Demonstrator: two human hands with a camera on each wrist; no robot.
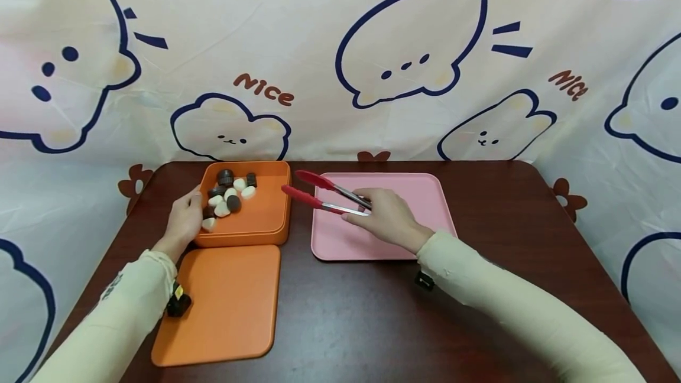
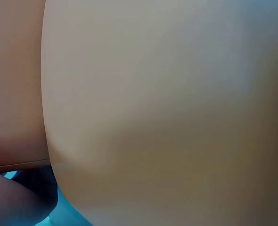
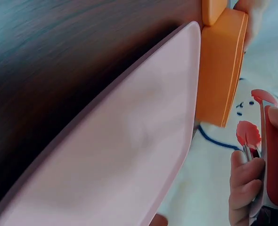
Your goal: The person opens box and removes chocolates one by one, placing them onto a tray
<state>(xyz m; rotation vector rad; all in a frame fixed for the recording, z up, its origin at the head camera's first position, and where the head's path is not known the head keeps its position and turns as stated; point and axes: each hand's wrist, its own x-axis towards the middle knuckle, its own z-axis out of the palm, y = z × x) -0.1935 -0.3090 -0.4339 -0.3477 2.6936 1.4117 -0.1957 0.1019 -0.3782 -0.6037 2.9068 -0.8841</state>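
At the left side of an orange box (image 1: 271,203), my left hand (image 1: 183,220) grips its wall. Inside the box, dark and white small rounded pieces (image 1: 232,203) lie grouped toward its left; their kind is too small to tell. My right hand (image 1: 391,217) holds a pair of tongs (image 1: 351,195) with metal arms and red tips, above a pink tray (image 1: 340,241). Those tips are apart with nothing between them, pointing left near the box's right wall. In the right wrist view, fingers (image 3: 245,186) wrap the tongs' red-sided handle (image 3: 274,165). The left wrist view shows mostly a close orange surface (image 2: 153,94).
An orange lid (image 1: 223,312) lies flat in front of the box, below the left forearm. Under everything is a dark brown table (image 1: 340,324). A white cloth (image 1: 319,123) with cartoon drawings hangs behind the table and at its sides.
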